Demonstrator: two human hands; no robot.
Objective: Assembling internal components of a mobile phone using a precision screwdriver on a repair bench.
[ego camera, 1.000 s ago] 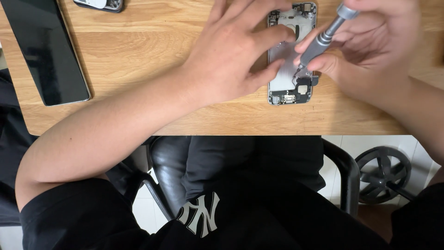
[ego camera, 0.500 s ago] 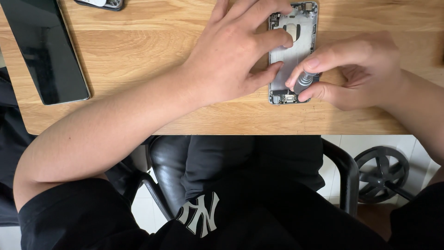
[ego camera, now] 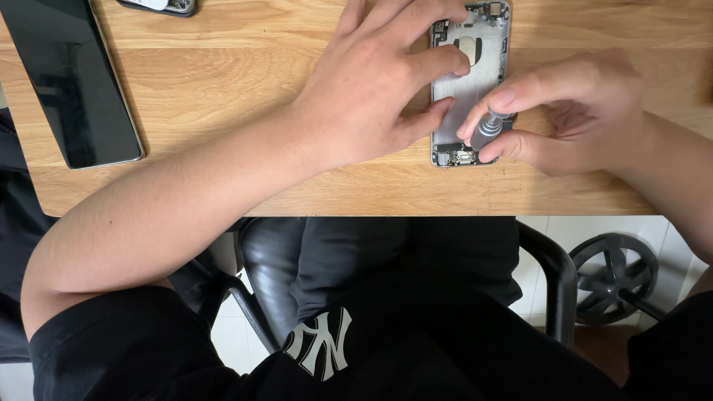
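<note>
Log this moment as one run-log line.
left hand: pressing opened phone shell flat | right hand: gripping small screwdriver at shell's lower end | surface: wooden table

Bright, even overhead light; soft shadows, sharp focus, no glare.

An opened phone body [ego camera: 469, 82] lies on the worktop [ego camera: 223, 89], between the left hand [ego camera: 371, 89] resting on its left edge and the right hand [ego camera: 572, 111], which holds a screwdriver [ego camera: 486, 130] upon its lower end. A tablet [ego camera: 70, 82] lies far left.
</note>
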